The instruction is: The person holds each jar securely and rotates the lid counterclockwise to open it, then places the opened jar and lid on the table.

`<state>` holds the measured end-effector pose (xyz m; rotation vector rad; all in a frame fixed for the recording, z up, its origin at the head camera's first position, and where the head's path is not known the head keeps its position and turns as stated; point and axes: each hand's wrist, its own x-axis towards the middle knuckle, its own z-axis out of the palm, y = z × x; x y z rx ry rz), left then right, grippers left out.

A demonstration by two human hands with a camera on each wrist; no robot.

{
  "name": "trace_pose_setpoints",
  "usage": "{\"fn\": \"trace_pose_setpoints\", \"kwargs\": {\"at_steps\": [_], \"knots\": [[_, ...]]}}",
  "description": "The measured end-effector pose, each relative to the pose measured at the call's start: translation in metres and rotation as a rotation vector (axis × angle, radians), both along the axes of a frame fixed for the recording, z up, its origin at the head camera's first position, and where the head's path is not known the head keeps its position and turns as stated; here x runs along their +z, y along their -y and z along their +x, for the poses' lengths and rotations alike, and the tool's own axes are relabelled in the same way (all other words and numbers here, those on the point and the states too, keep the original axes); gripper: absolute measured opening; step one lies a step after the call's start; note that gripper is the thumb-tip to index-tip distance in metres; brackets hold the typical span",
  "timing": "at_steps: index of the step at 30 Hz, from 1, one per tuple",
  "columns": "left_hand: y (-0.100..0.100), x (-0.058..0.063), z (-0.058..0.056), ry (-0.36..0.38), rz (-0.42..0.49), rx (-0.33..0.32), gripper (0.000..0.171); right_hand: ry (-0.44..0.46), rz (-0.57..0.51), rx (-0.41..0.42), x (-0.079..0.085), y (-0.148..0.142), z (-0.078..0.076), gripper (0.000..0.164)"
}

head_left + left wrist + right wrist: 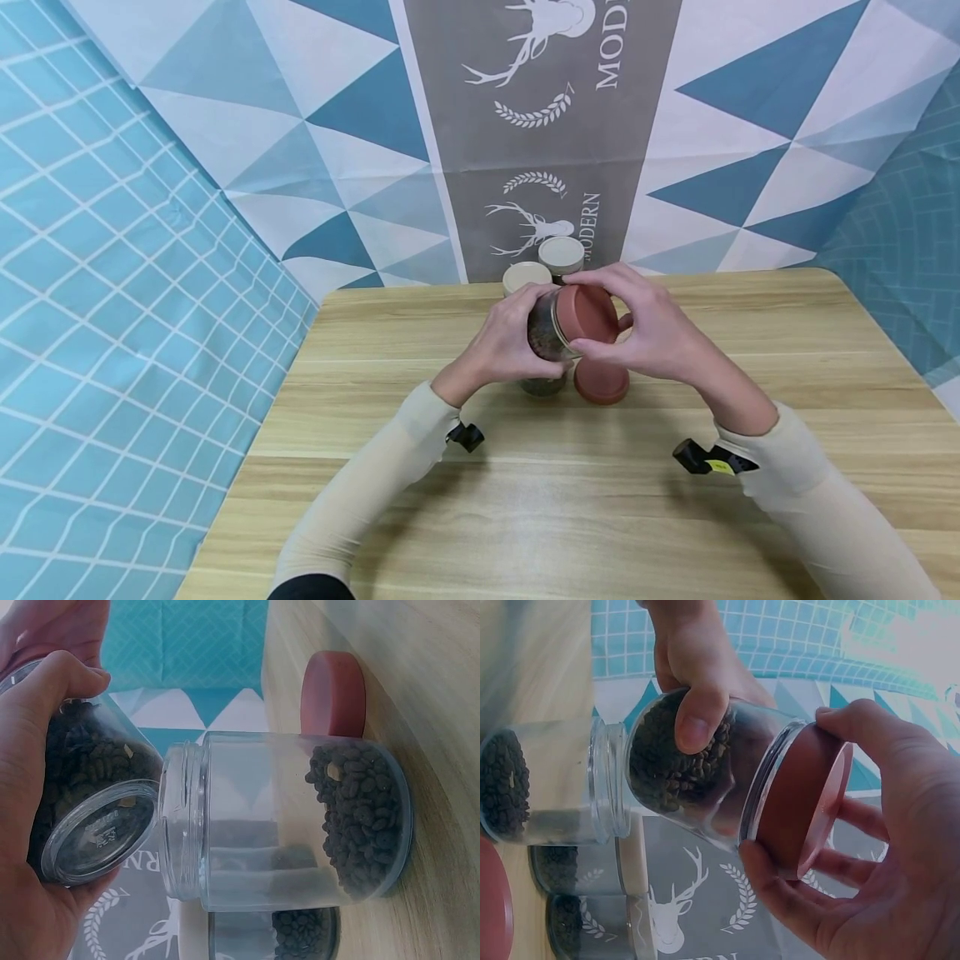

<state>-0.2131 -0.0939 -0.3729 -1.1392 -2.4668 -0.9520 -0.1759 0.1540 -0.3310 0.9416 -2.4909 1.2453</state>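
Above the table a glass jar (694, 761) of dark beans is tilted, its reddish lid (588, 315) higher than its base. My left hand (504, 337) grips the glass body, thumb across its side in the right wrist view. Around the lid's rim curl the fingers and thumb of my right hand (651, 327); the lid sits on the jar mouth. Just below stands a second, lidless glass jar (247, 817), upright, with beans in its lower part. Beside that one, a loose reddish lid (602, 382) lies on the table.
Behind the held jar stand two more jars with pale lids, a nearer pale lid (525, 276) and a farther pale lid (561, 253). The wooden table (540, 517) meets a patterned cloth backdrop (360, 150) at its back edge.
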Motion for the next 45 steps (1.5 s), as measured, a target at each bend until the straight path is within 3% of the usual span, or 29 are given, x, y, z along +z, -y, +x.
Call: {"fn": "trace_pose_setpoints", "kwargs": {"at_steps": [7, 13, 26, 45], "knots": [[0.001, 0.000, 0.000, -0.014, -0.007, 0.009, 0.100, -0.123, 0.044, 0.086, -0.002, -0.002, -0.001, 0.070], [0.001, 0.001, 0.001, -0.011, -0.011, 0.009, 0.102, -0.195, 0.073, 0.112, -0.002, -0.001, -0.001, 0.067], [0.003, -0.001, 0.001, -0.004, -0.006, 0.017, 0.102, -0.162, 0.054, 0.131, -0.005, -0.008, 0.000, 0.069], [0.006, -0.002, 0.000, 0.001, -0.013, 0.042, 0.104, -0.128, 0.070, 0.012, -0.011, -0.037, 0.002, 0.076]]}}
